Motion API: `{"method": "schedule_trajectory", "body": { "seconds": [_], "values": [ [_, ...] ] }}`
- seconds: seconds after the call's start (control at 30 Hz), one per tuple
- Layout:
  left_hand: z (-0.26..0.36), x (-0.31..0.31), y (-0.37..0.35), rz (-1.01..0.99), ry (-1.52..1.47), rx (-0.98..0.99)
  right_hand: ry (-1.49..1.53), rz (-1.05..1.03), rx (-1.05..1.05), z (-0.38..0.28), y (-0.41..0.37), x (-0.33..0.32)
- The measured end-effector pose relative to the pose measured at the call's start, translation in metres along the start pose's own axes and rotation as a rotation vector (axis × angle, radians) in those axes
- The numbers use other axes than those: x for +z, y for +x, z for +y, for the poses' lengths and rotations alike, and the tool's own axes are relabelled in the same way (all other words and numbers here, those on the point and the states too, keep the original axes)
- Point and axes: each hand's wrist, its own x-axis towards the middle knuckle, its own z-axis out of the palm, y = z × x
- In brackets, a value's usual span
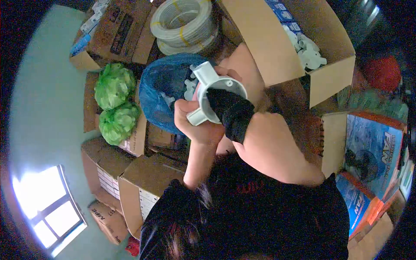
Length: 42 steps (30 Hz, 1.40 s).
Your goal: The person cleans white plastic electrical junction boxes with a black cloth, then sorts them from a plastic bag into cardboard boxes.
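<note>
My left hand (197, 123) is closed around a round white plastic conduit junction box (207, 77), which has short pipe spouts sticking out of its sides. The box is tilted, with its hollow side facing me. A bunched black cloth (236, 116) reaches into that hollow, and my right hand (260, 130) grips its near end. The cloth hides most of my right fingers. Just beyond my left hand, a blue plastic bag (158, 93) stands open with more white fittings (190, 89) inside it.
An open cardboard box (331, 82) at upper right contains white fittings (310, 54). Coiled white tubing (184, 32) lies at the top. Green bags (113, 89) and cartons (154, 177) line the left, near a window (52, 210). Blue fan boxes (375, 151) stand at right.
</note>
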Motion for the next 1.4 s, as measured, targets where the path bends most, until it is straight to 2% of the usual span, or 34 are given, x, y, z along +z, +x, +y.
{"method": "schedule_trajectory", "body": {
  "seconds": [0.13,0.2,0.3,0.37,0.43,0.47,0.53,0.57,0.67,0.7,0.73,0.8,0.9,1.0,1.03,1.17,1.3,1.4],
  "values": [
    [0.004,-0.004,0.000,-0.029,0.195,0.001,0.127,0.015,-0.051,0.001,-0.003,-0.012],
    [0.001,-0.001,-0.002,-0.038,0.126,-0.016,0.184,0.076,-0.147,0.004,-0.002,-0.010],
    [-0.005,0.002,-0.002,0.066,0.213,0.061,0.069,-0.028,0.014,0.010,0.001,-0.009],
    [-0.011,0.002,-0.004,0.209,0.223,0.051,0.100,0.044,-0.033,-0.002,-0.001,-0.005],
    [-0.011,0.001,-0.004,0.236,0.277,0.030,0.047,0.124,-0.074,-0.015,-0.002,-0.005],
    [-0.009,-0.001,-0.005,0.195,0.322,0.012,-0.021,0.166,-0.090,-0.020,-0.003,-0.006],
    [-0.003,-0.006,-0.006,0.109,0.406,-0.018,-0.008,0.014,0.042,-0.018,-0.006,-0.001],
    [-0.001,-0.014,-0.004,-0.147,0.227,-0.029,0.062,0.084,-0.011,-0.014,-0.008,-0.002],
    [0.000,0.001,-0.005,0.129,0.227,0.002,0.181,0.227,-0.071,0.002,-0.016,-0.008],
    [0.004,0.001,-0.002,0.138,0.248,-0.015,0.162,0.227,-0.028,0.006,-0.017,-0.010],
    [0.013,-0.007,0.000,0.017,0.113,-0.033,0.142,0.224,0.014,0.008,-0.018,-0.010],
    [0.017,-0.004,0.004,0.141,0.258,-0.008,0.085,0.247,-0.005,0.009,-0.014,-0.008],
    [0.014,-0.005,0.003,0.119,0.142,-0.009,-0.016,0.210,-0.011,0.000,-0.003,-0.003],
    [0.006,0.003,-0.002,0.257,0.248,0.153,-0.125,0.161,0.064,-0.001,0.013,0.009],
    [0.010,-0.005,0.001,0.169,0.240,0.129,-0.148,0.135,0.082,0.000,0.018,0.012],
    [0.013,-0.003,-0.001,0.173,0.294,0.111,-0.158,0.173,0.056,-0.007,0.013,0.012],
    [0.003,0.008,0.001,0.223,0.534,0.311,-0.138,0.238,0.090,-0.007,0.011,0.011],
    [0.000,0.004,0.003,0.192,0.540,0.312,-0.125,0.228,0.080,-0.003,0.010,0.009]
  ]
}}
